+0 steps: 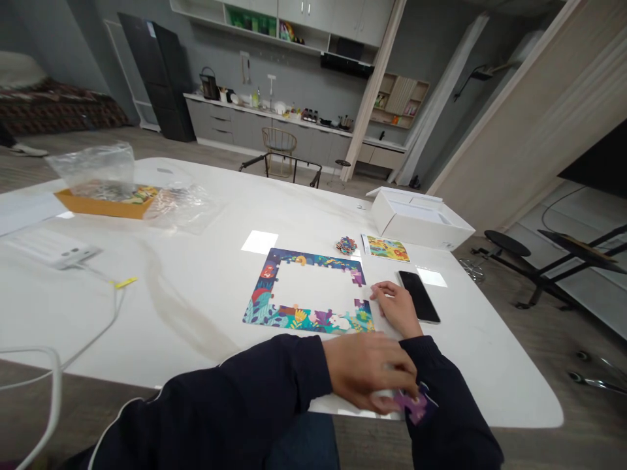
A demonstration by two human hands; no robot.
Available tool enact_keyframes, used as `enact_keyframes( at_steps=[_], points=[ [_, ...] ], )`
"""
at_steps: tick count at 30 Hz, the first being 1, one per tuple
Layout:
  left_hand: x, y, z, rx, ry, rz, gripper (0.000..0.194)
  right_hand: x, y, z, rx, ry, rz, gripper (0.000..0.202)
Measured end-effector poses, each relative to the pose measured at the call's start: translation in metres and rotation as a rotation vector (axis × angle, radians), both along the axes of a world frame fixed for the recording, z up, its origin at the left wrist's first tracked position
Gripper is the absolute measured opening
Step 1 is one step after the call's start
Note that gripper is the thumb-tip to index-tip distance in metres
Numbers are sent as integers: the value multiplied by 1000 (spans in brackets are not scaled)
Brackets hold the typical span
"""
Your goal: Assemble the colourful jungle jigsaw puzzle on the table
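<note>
On the white table lies a jigsaw puzzle border (pixel 264 294) with colourful plants and animals, its middle bare. A small gap shows in its right side. My left hand (pixel 372 369) reaches across my right forearm, its fingers pinched on a purple puzzle piece (pixel 416 408); the hand is slightly blurred. Just right of the border, my right hand (pixel 396 307) rests low over the table with loosely bent fingers and nothing visible in them. Beyond it sits a small pile of puzzle pieces (pixel 347 245), next to a colourful picture card (pixel 386 248).
A black phone (pixel 419 297) lies right of my right hand. A white box (pixel 416 219) stands behind the card. At left are an orange tray (pixel 105 205) with clear plastic bags, a white power strip (pixel 53 248) and cables. A chair (pixel 281 166) stands at the far edge.
</note>
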State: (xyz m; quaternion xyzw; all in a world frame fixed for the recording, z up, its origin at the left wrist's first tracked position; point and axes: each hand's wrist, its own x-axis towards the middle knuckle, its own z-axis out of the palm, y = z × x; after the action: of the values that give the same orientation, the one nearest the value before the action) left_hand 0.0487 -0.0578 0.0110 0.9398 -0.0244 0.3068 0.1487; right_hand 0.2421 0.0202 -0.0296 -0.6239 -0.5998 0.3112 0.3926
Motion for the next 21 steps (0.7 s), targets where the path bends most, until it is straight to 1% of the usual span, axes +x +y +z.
enact_keyframes(
  at_steps=[3, 6, 10, 14, 21],
  points=[
    [9, -19, -8, 47, -4, -111, 23, 0, 0, 1, 11, -10, -15, 42],
    [13, -28, -12, 77, 17, -147, 23, -1, 0, 2, 11, -11, -30, 42],
    [11, -26, -11, 29, 1, -124, 22, -1, 0, 3, -1, -14, -33, 42],
    [10, -24, -10, 3, -31, -134, 20, -1, 0, 1, 0, -14, -37, 41],
    [12, -25, -12, -14, 0, -118, 22, -1, 0, 1, -1, 9, -28, 41]
  ],
)
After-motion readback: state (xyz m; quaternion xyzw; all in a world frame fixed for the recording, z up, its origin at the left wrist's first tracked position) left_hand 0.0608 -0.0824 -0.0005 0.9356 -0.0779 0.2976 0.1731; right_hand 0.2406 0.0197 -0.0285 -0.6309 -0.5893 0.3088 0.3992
